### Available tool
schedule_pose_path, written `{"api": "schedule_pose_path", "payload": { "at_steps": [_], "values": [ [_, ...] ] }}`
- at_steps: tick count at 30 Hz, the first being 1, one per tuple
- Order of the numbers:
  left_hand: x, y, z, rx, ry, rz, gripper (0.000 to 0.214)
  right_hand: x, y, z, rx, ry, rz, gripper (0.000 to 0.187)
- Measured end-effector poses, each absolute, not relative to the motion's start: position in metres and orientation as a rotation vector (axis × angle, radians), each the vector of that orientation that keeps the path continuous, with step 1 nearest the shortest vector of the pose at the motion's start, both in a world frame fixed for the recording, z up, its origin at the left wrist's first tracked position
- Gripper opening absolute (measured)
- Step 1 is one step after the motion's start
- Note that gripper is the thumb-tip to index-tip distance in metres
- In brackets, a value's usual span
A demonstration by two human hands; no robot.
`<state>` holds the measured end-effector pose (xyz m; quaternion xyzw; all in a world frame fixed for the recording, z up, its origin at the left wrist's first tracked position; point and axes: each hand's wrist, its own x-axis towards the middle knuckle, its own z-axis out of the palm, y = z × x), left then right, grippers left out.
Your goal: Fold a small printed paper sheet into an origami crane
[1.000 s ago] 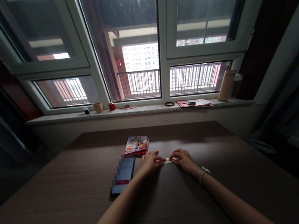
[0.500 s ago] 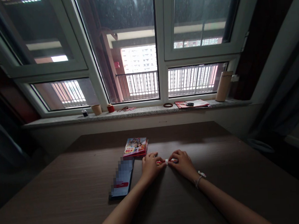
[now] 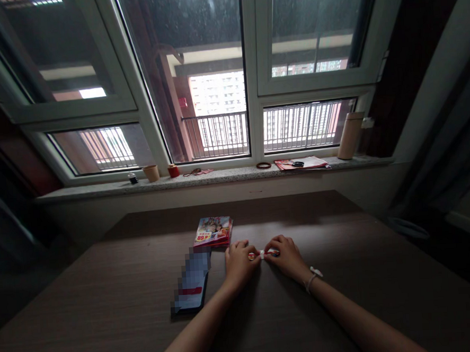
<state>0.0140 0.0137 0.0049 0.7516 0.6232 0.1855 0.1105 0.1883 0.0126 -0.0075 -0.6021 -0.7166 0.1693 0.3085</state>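
A small folded piece of printed paper (image 3: 262, 254), white in the middle with coloured ends, is pinched between my two hands just above or on the table; I cannot tell which. My left hand (image 3: 239, 265) grips its left part with thumb and fingertips. At the other end, the fingers of my right hand (image 3: 288, 259) close on the paper, and a pale bracelet circles that wrist. Behind my left hand lies a stack of colourful printed leaflets (image 3: 213, 231). A phone (image 3: 192, 287), partly pixelated, rests to the left of my left forearm.
The brown wooden table (image 3: 346, 307) reaches toward a window. Along the stone sill (image 3: 227, 177) stand a paper cup (image 3: 151, 173), a red spool-like item (image 3: 173, 171), a dark bracelet (image 3: 263, 166), papers with scissors (image 3: 297, 164) on top, and a tan thermos bottle (image 3: 350, 137).
My left hand has shifted very slightly right, its fingers drawn in a little. The right hand stays almost in place, and both still pinch the paper.
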Motion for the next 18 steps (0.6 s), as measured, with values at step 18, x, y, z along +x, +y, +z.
{"api": "schedule_pose_path", "payload": {
  "at_steps": [18],
  "values": [
    [-0.010,0.023,0.004,2.222,1.646,0.358,0.028,0.201,0.028,-0.021,-1.572,-1.960,0.590,0.021]
  ]
}}
